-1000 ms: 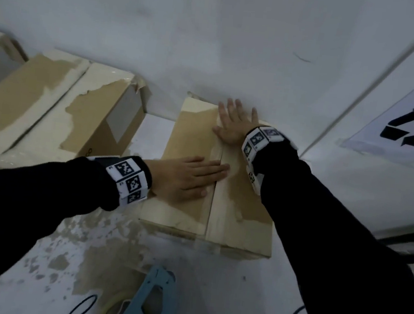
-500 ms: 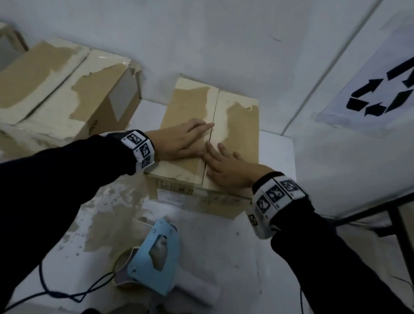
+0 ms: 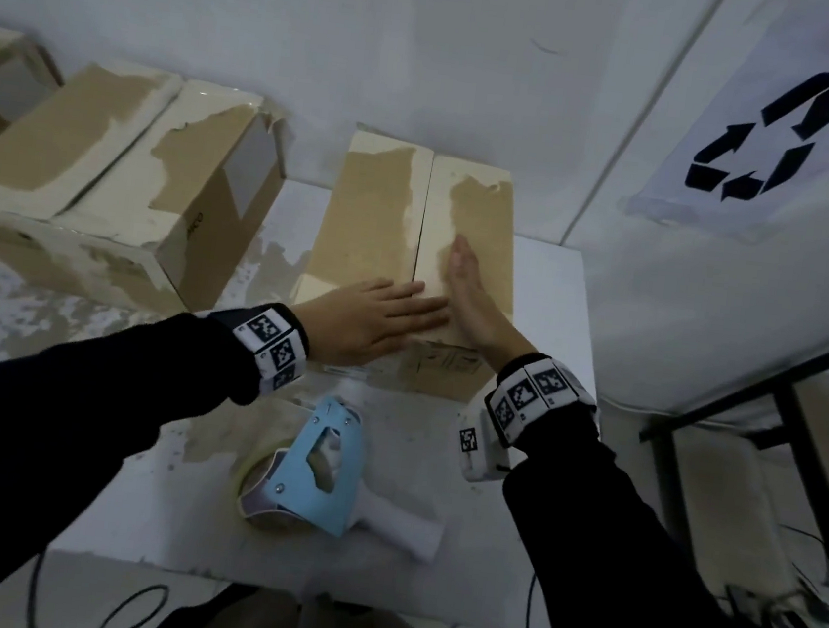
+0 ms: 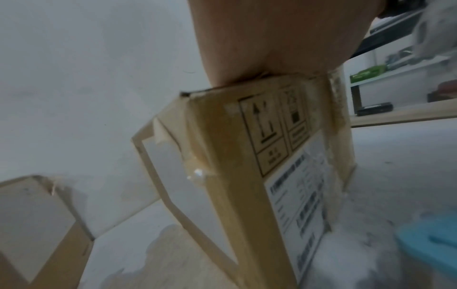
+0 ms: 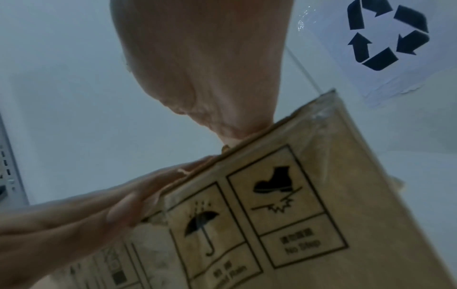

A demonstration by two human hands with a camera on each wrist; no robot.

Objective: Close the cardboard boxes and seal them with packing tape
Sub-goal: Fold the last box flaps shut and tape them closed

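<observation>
A cardboard box (image 3: 377, 216) stands on the white table (image 3: 549, 288) against the wall, its two top flaps folded down with the seam between them. My left hand (image 3: 377, 309) lies flat across the near end of the flaps, fingers straight over the seam. My right hand (image 3: 467, 289) stands on its edge on the right flap, fingers straight and pointing away. In the left wrist view my palm (image 4: 272, 43) presses on the box's top corner (image 4: 222, 117). The right wrist view shows my palm (image 5: 210, 68) at the box's printed end (image 5: 284, 215). A blue tape dispenser (image 3: 317, 468) lies on the table in front of the box.
Two more closed cardboard boxes (image 3: 123, 177) lie to the left against the wall. A recycling sign (image 3: 768, 137) hangs on the wall at right. A dark metal frame (image 3: 792, 424) stands right of the table. Cables (image 3: 131, 607) hang below the table's near edge.
My right hand came back from the far end of the box to the near end and turned onto its edge. The left hand stayed flat on the flaps. The view dropped toward the dispenser.
</observation>
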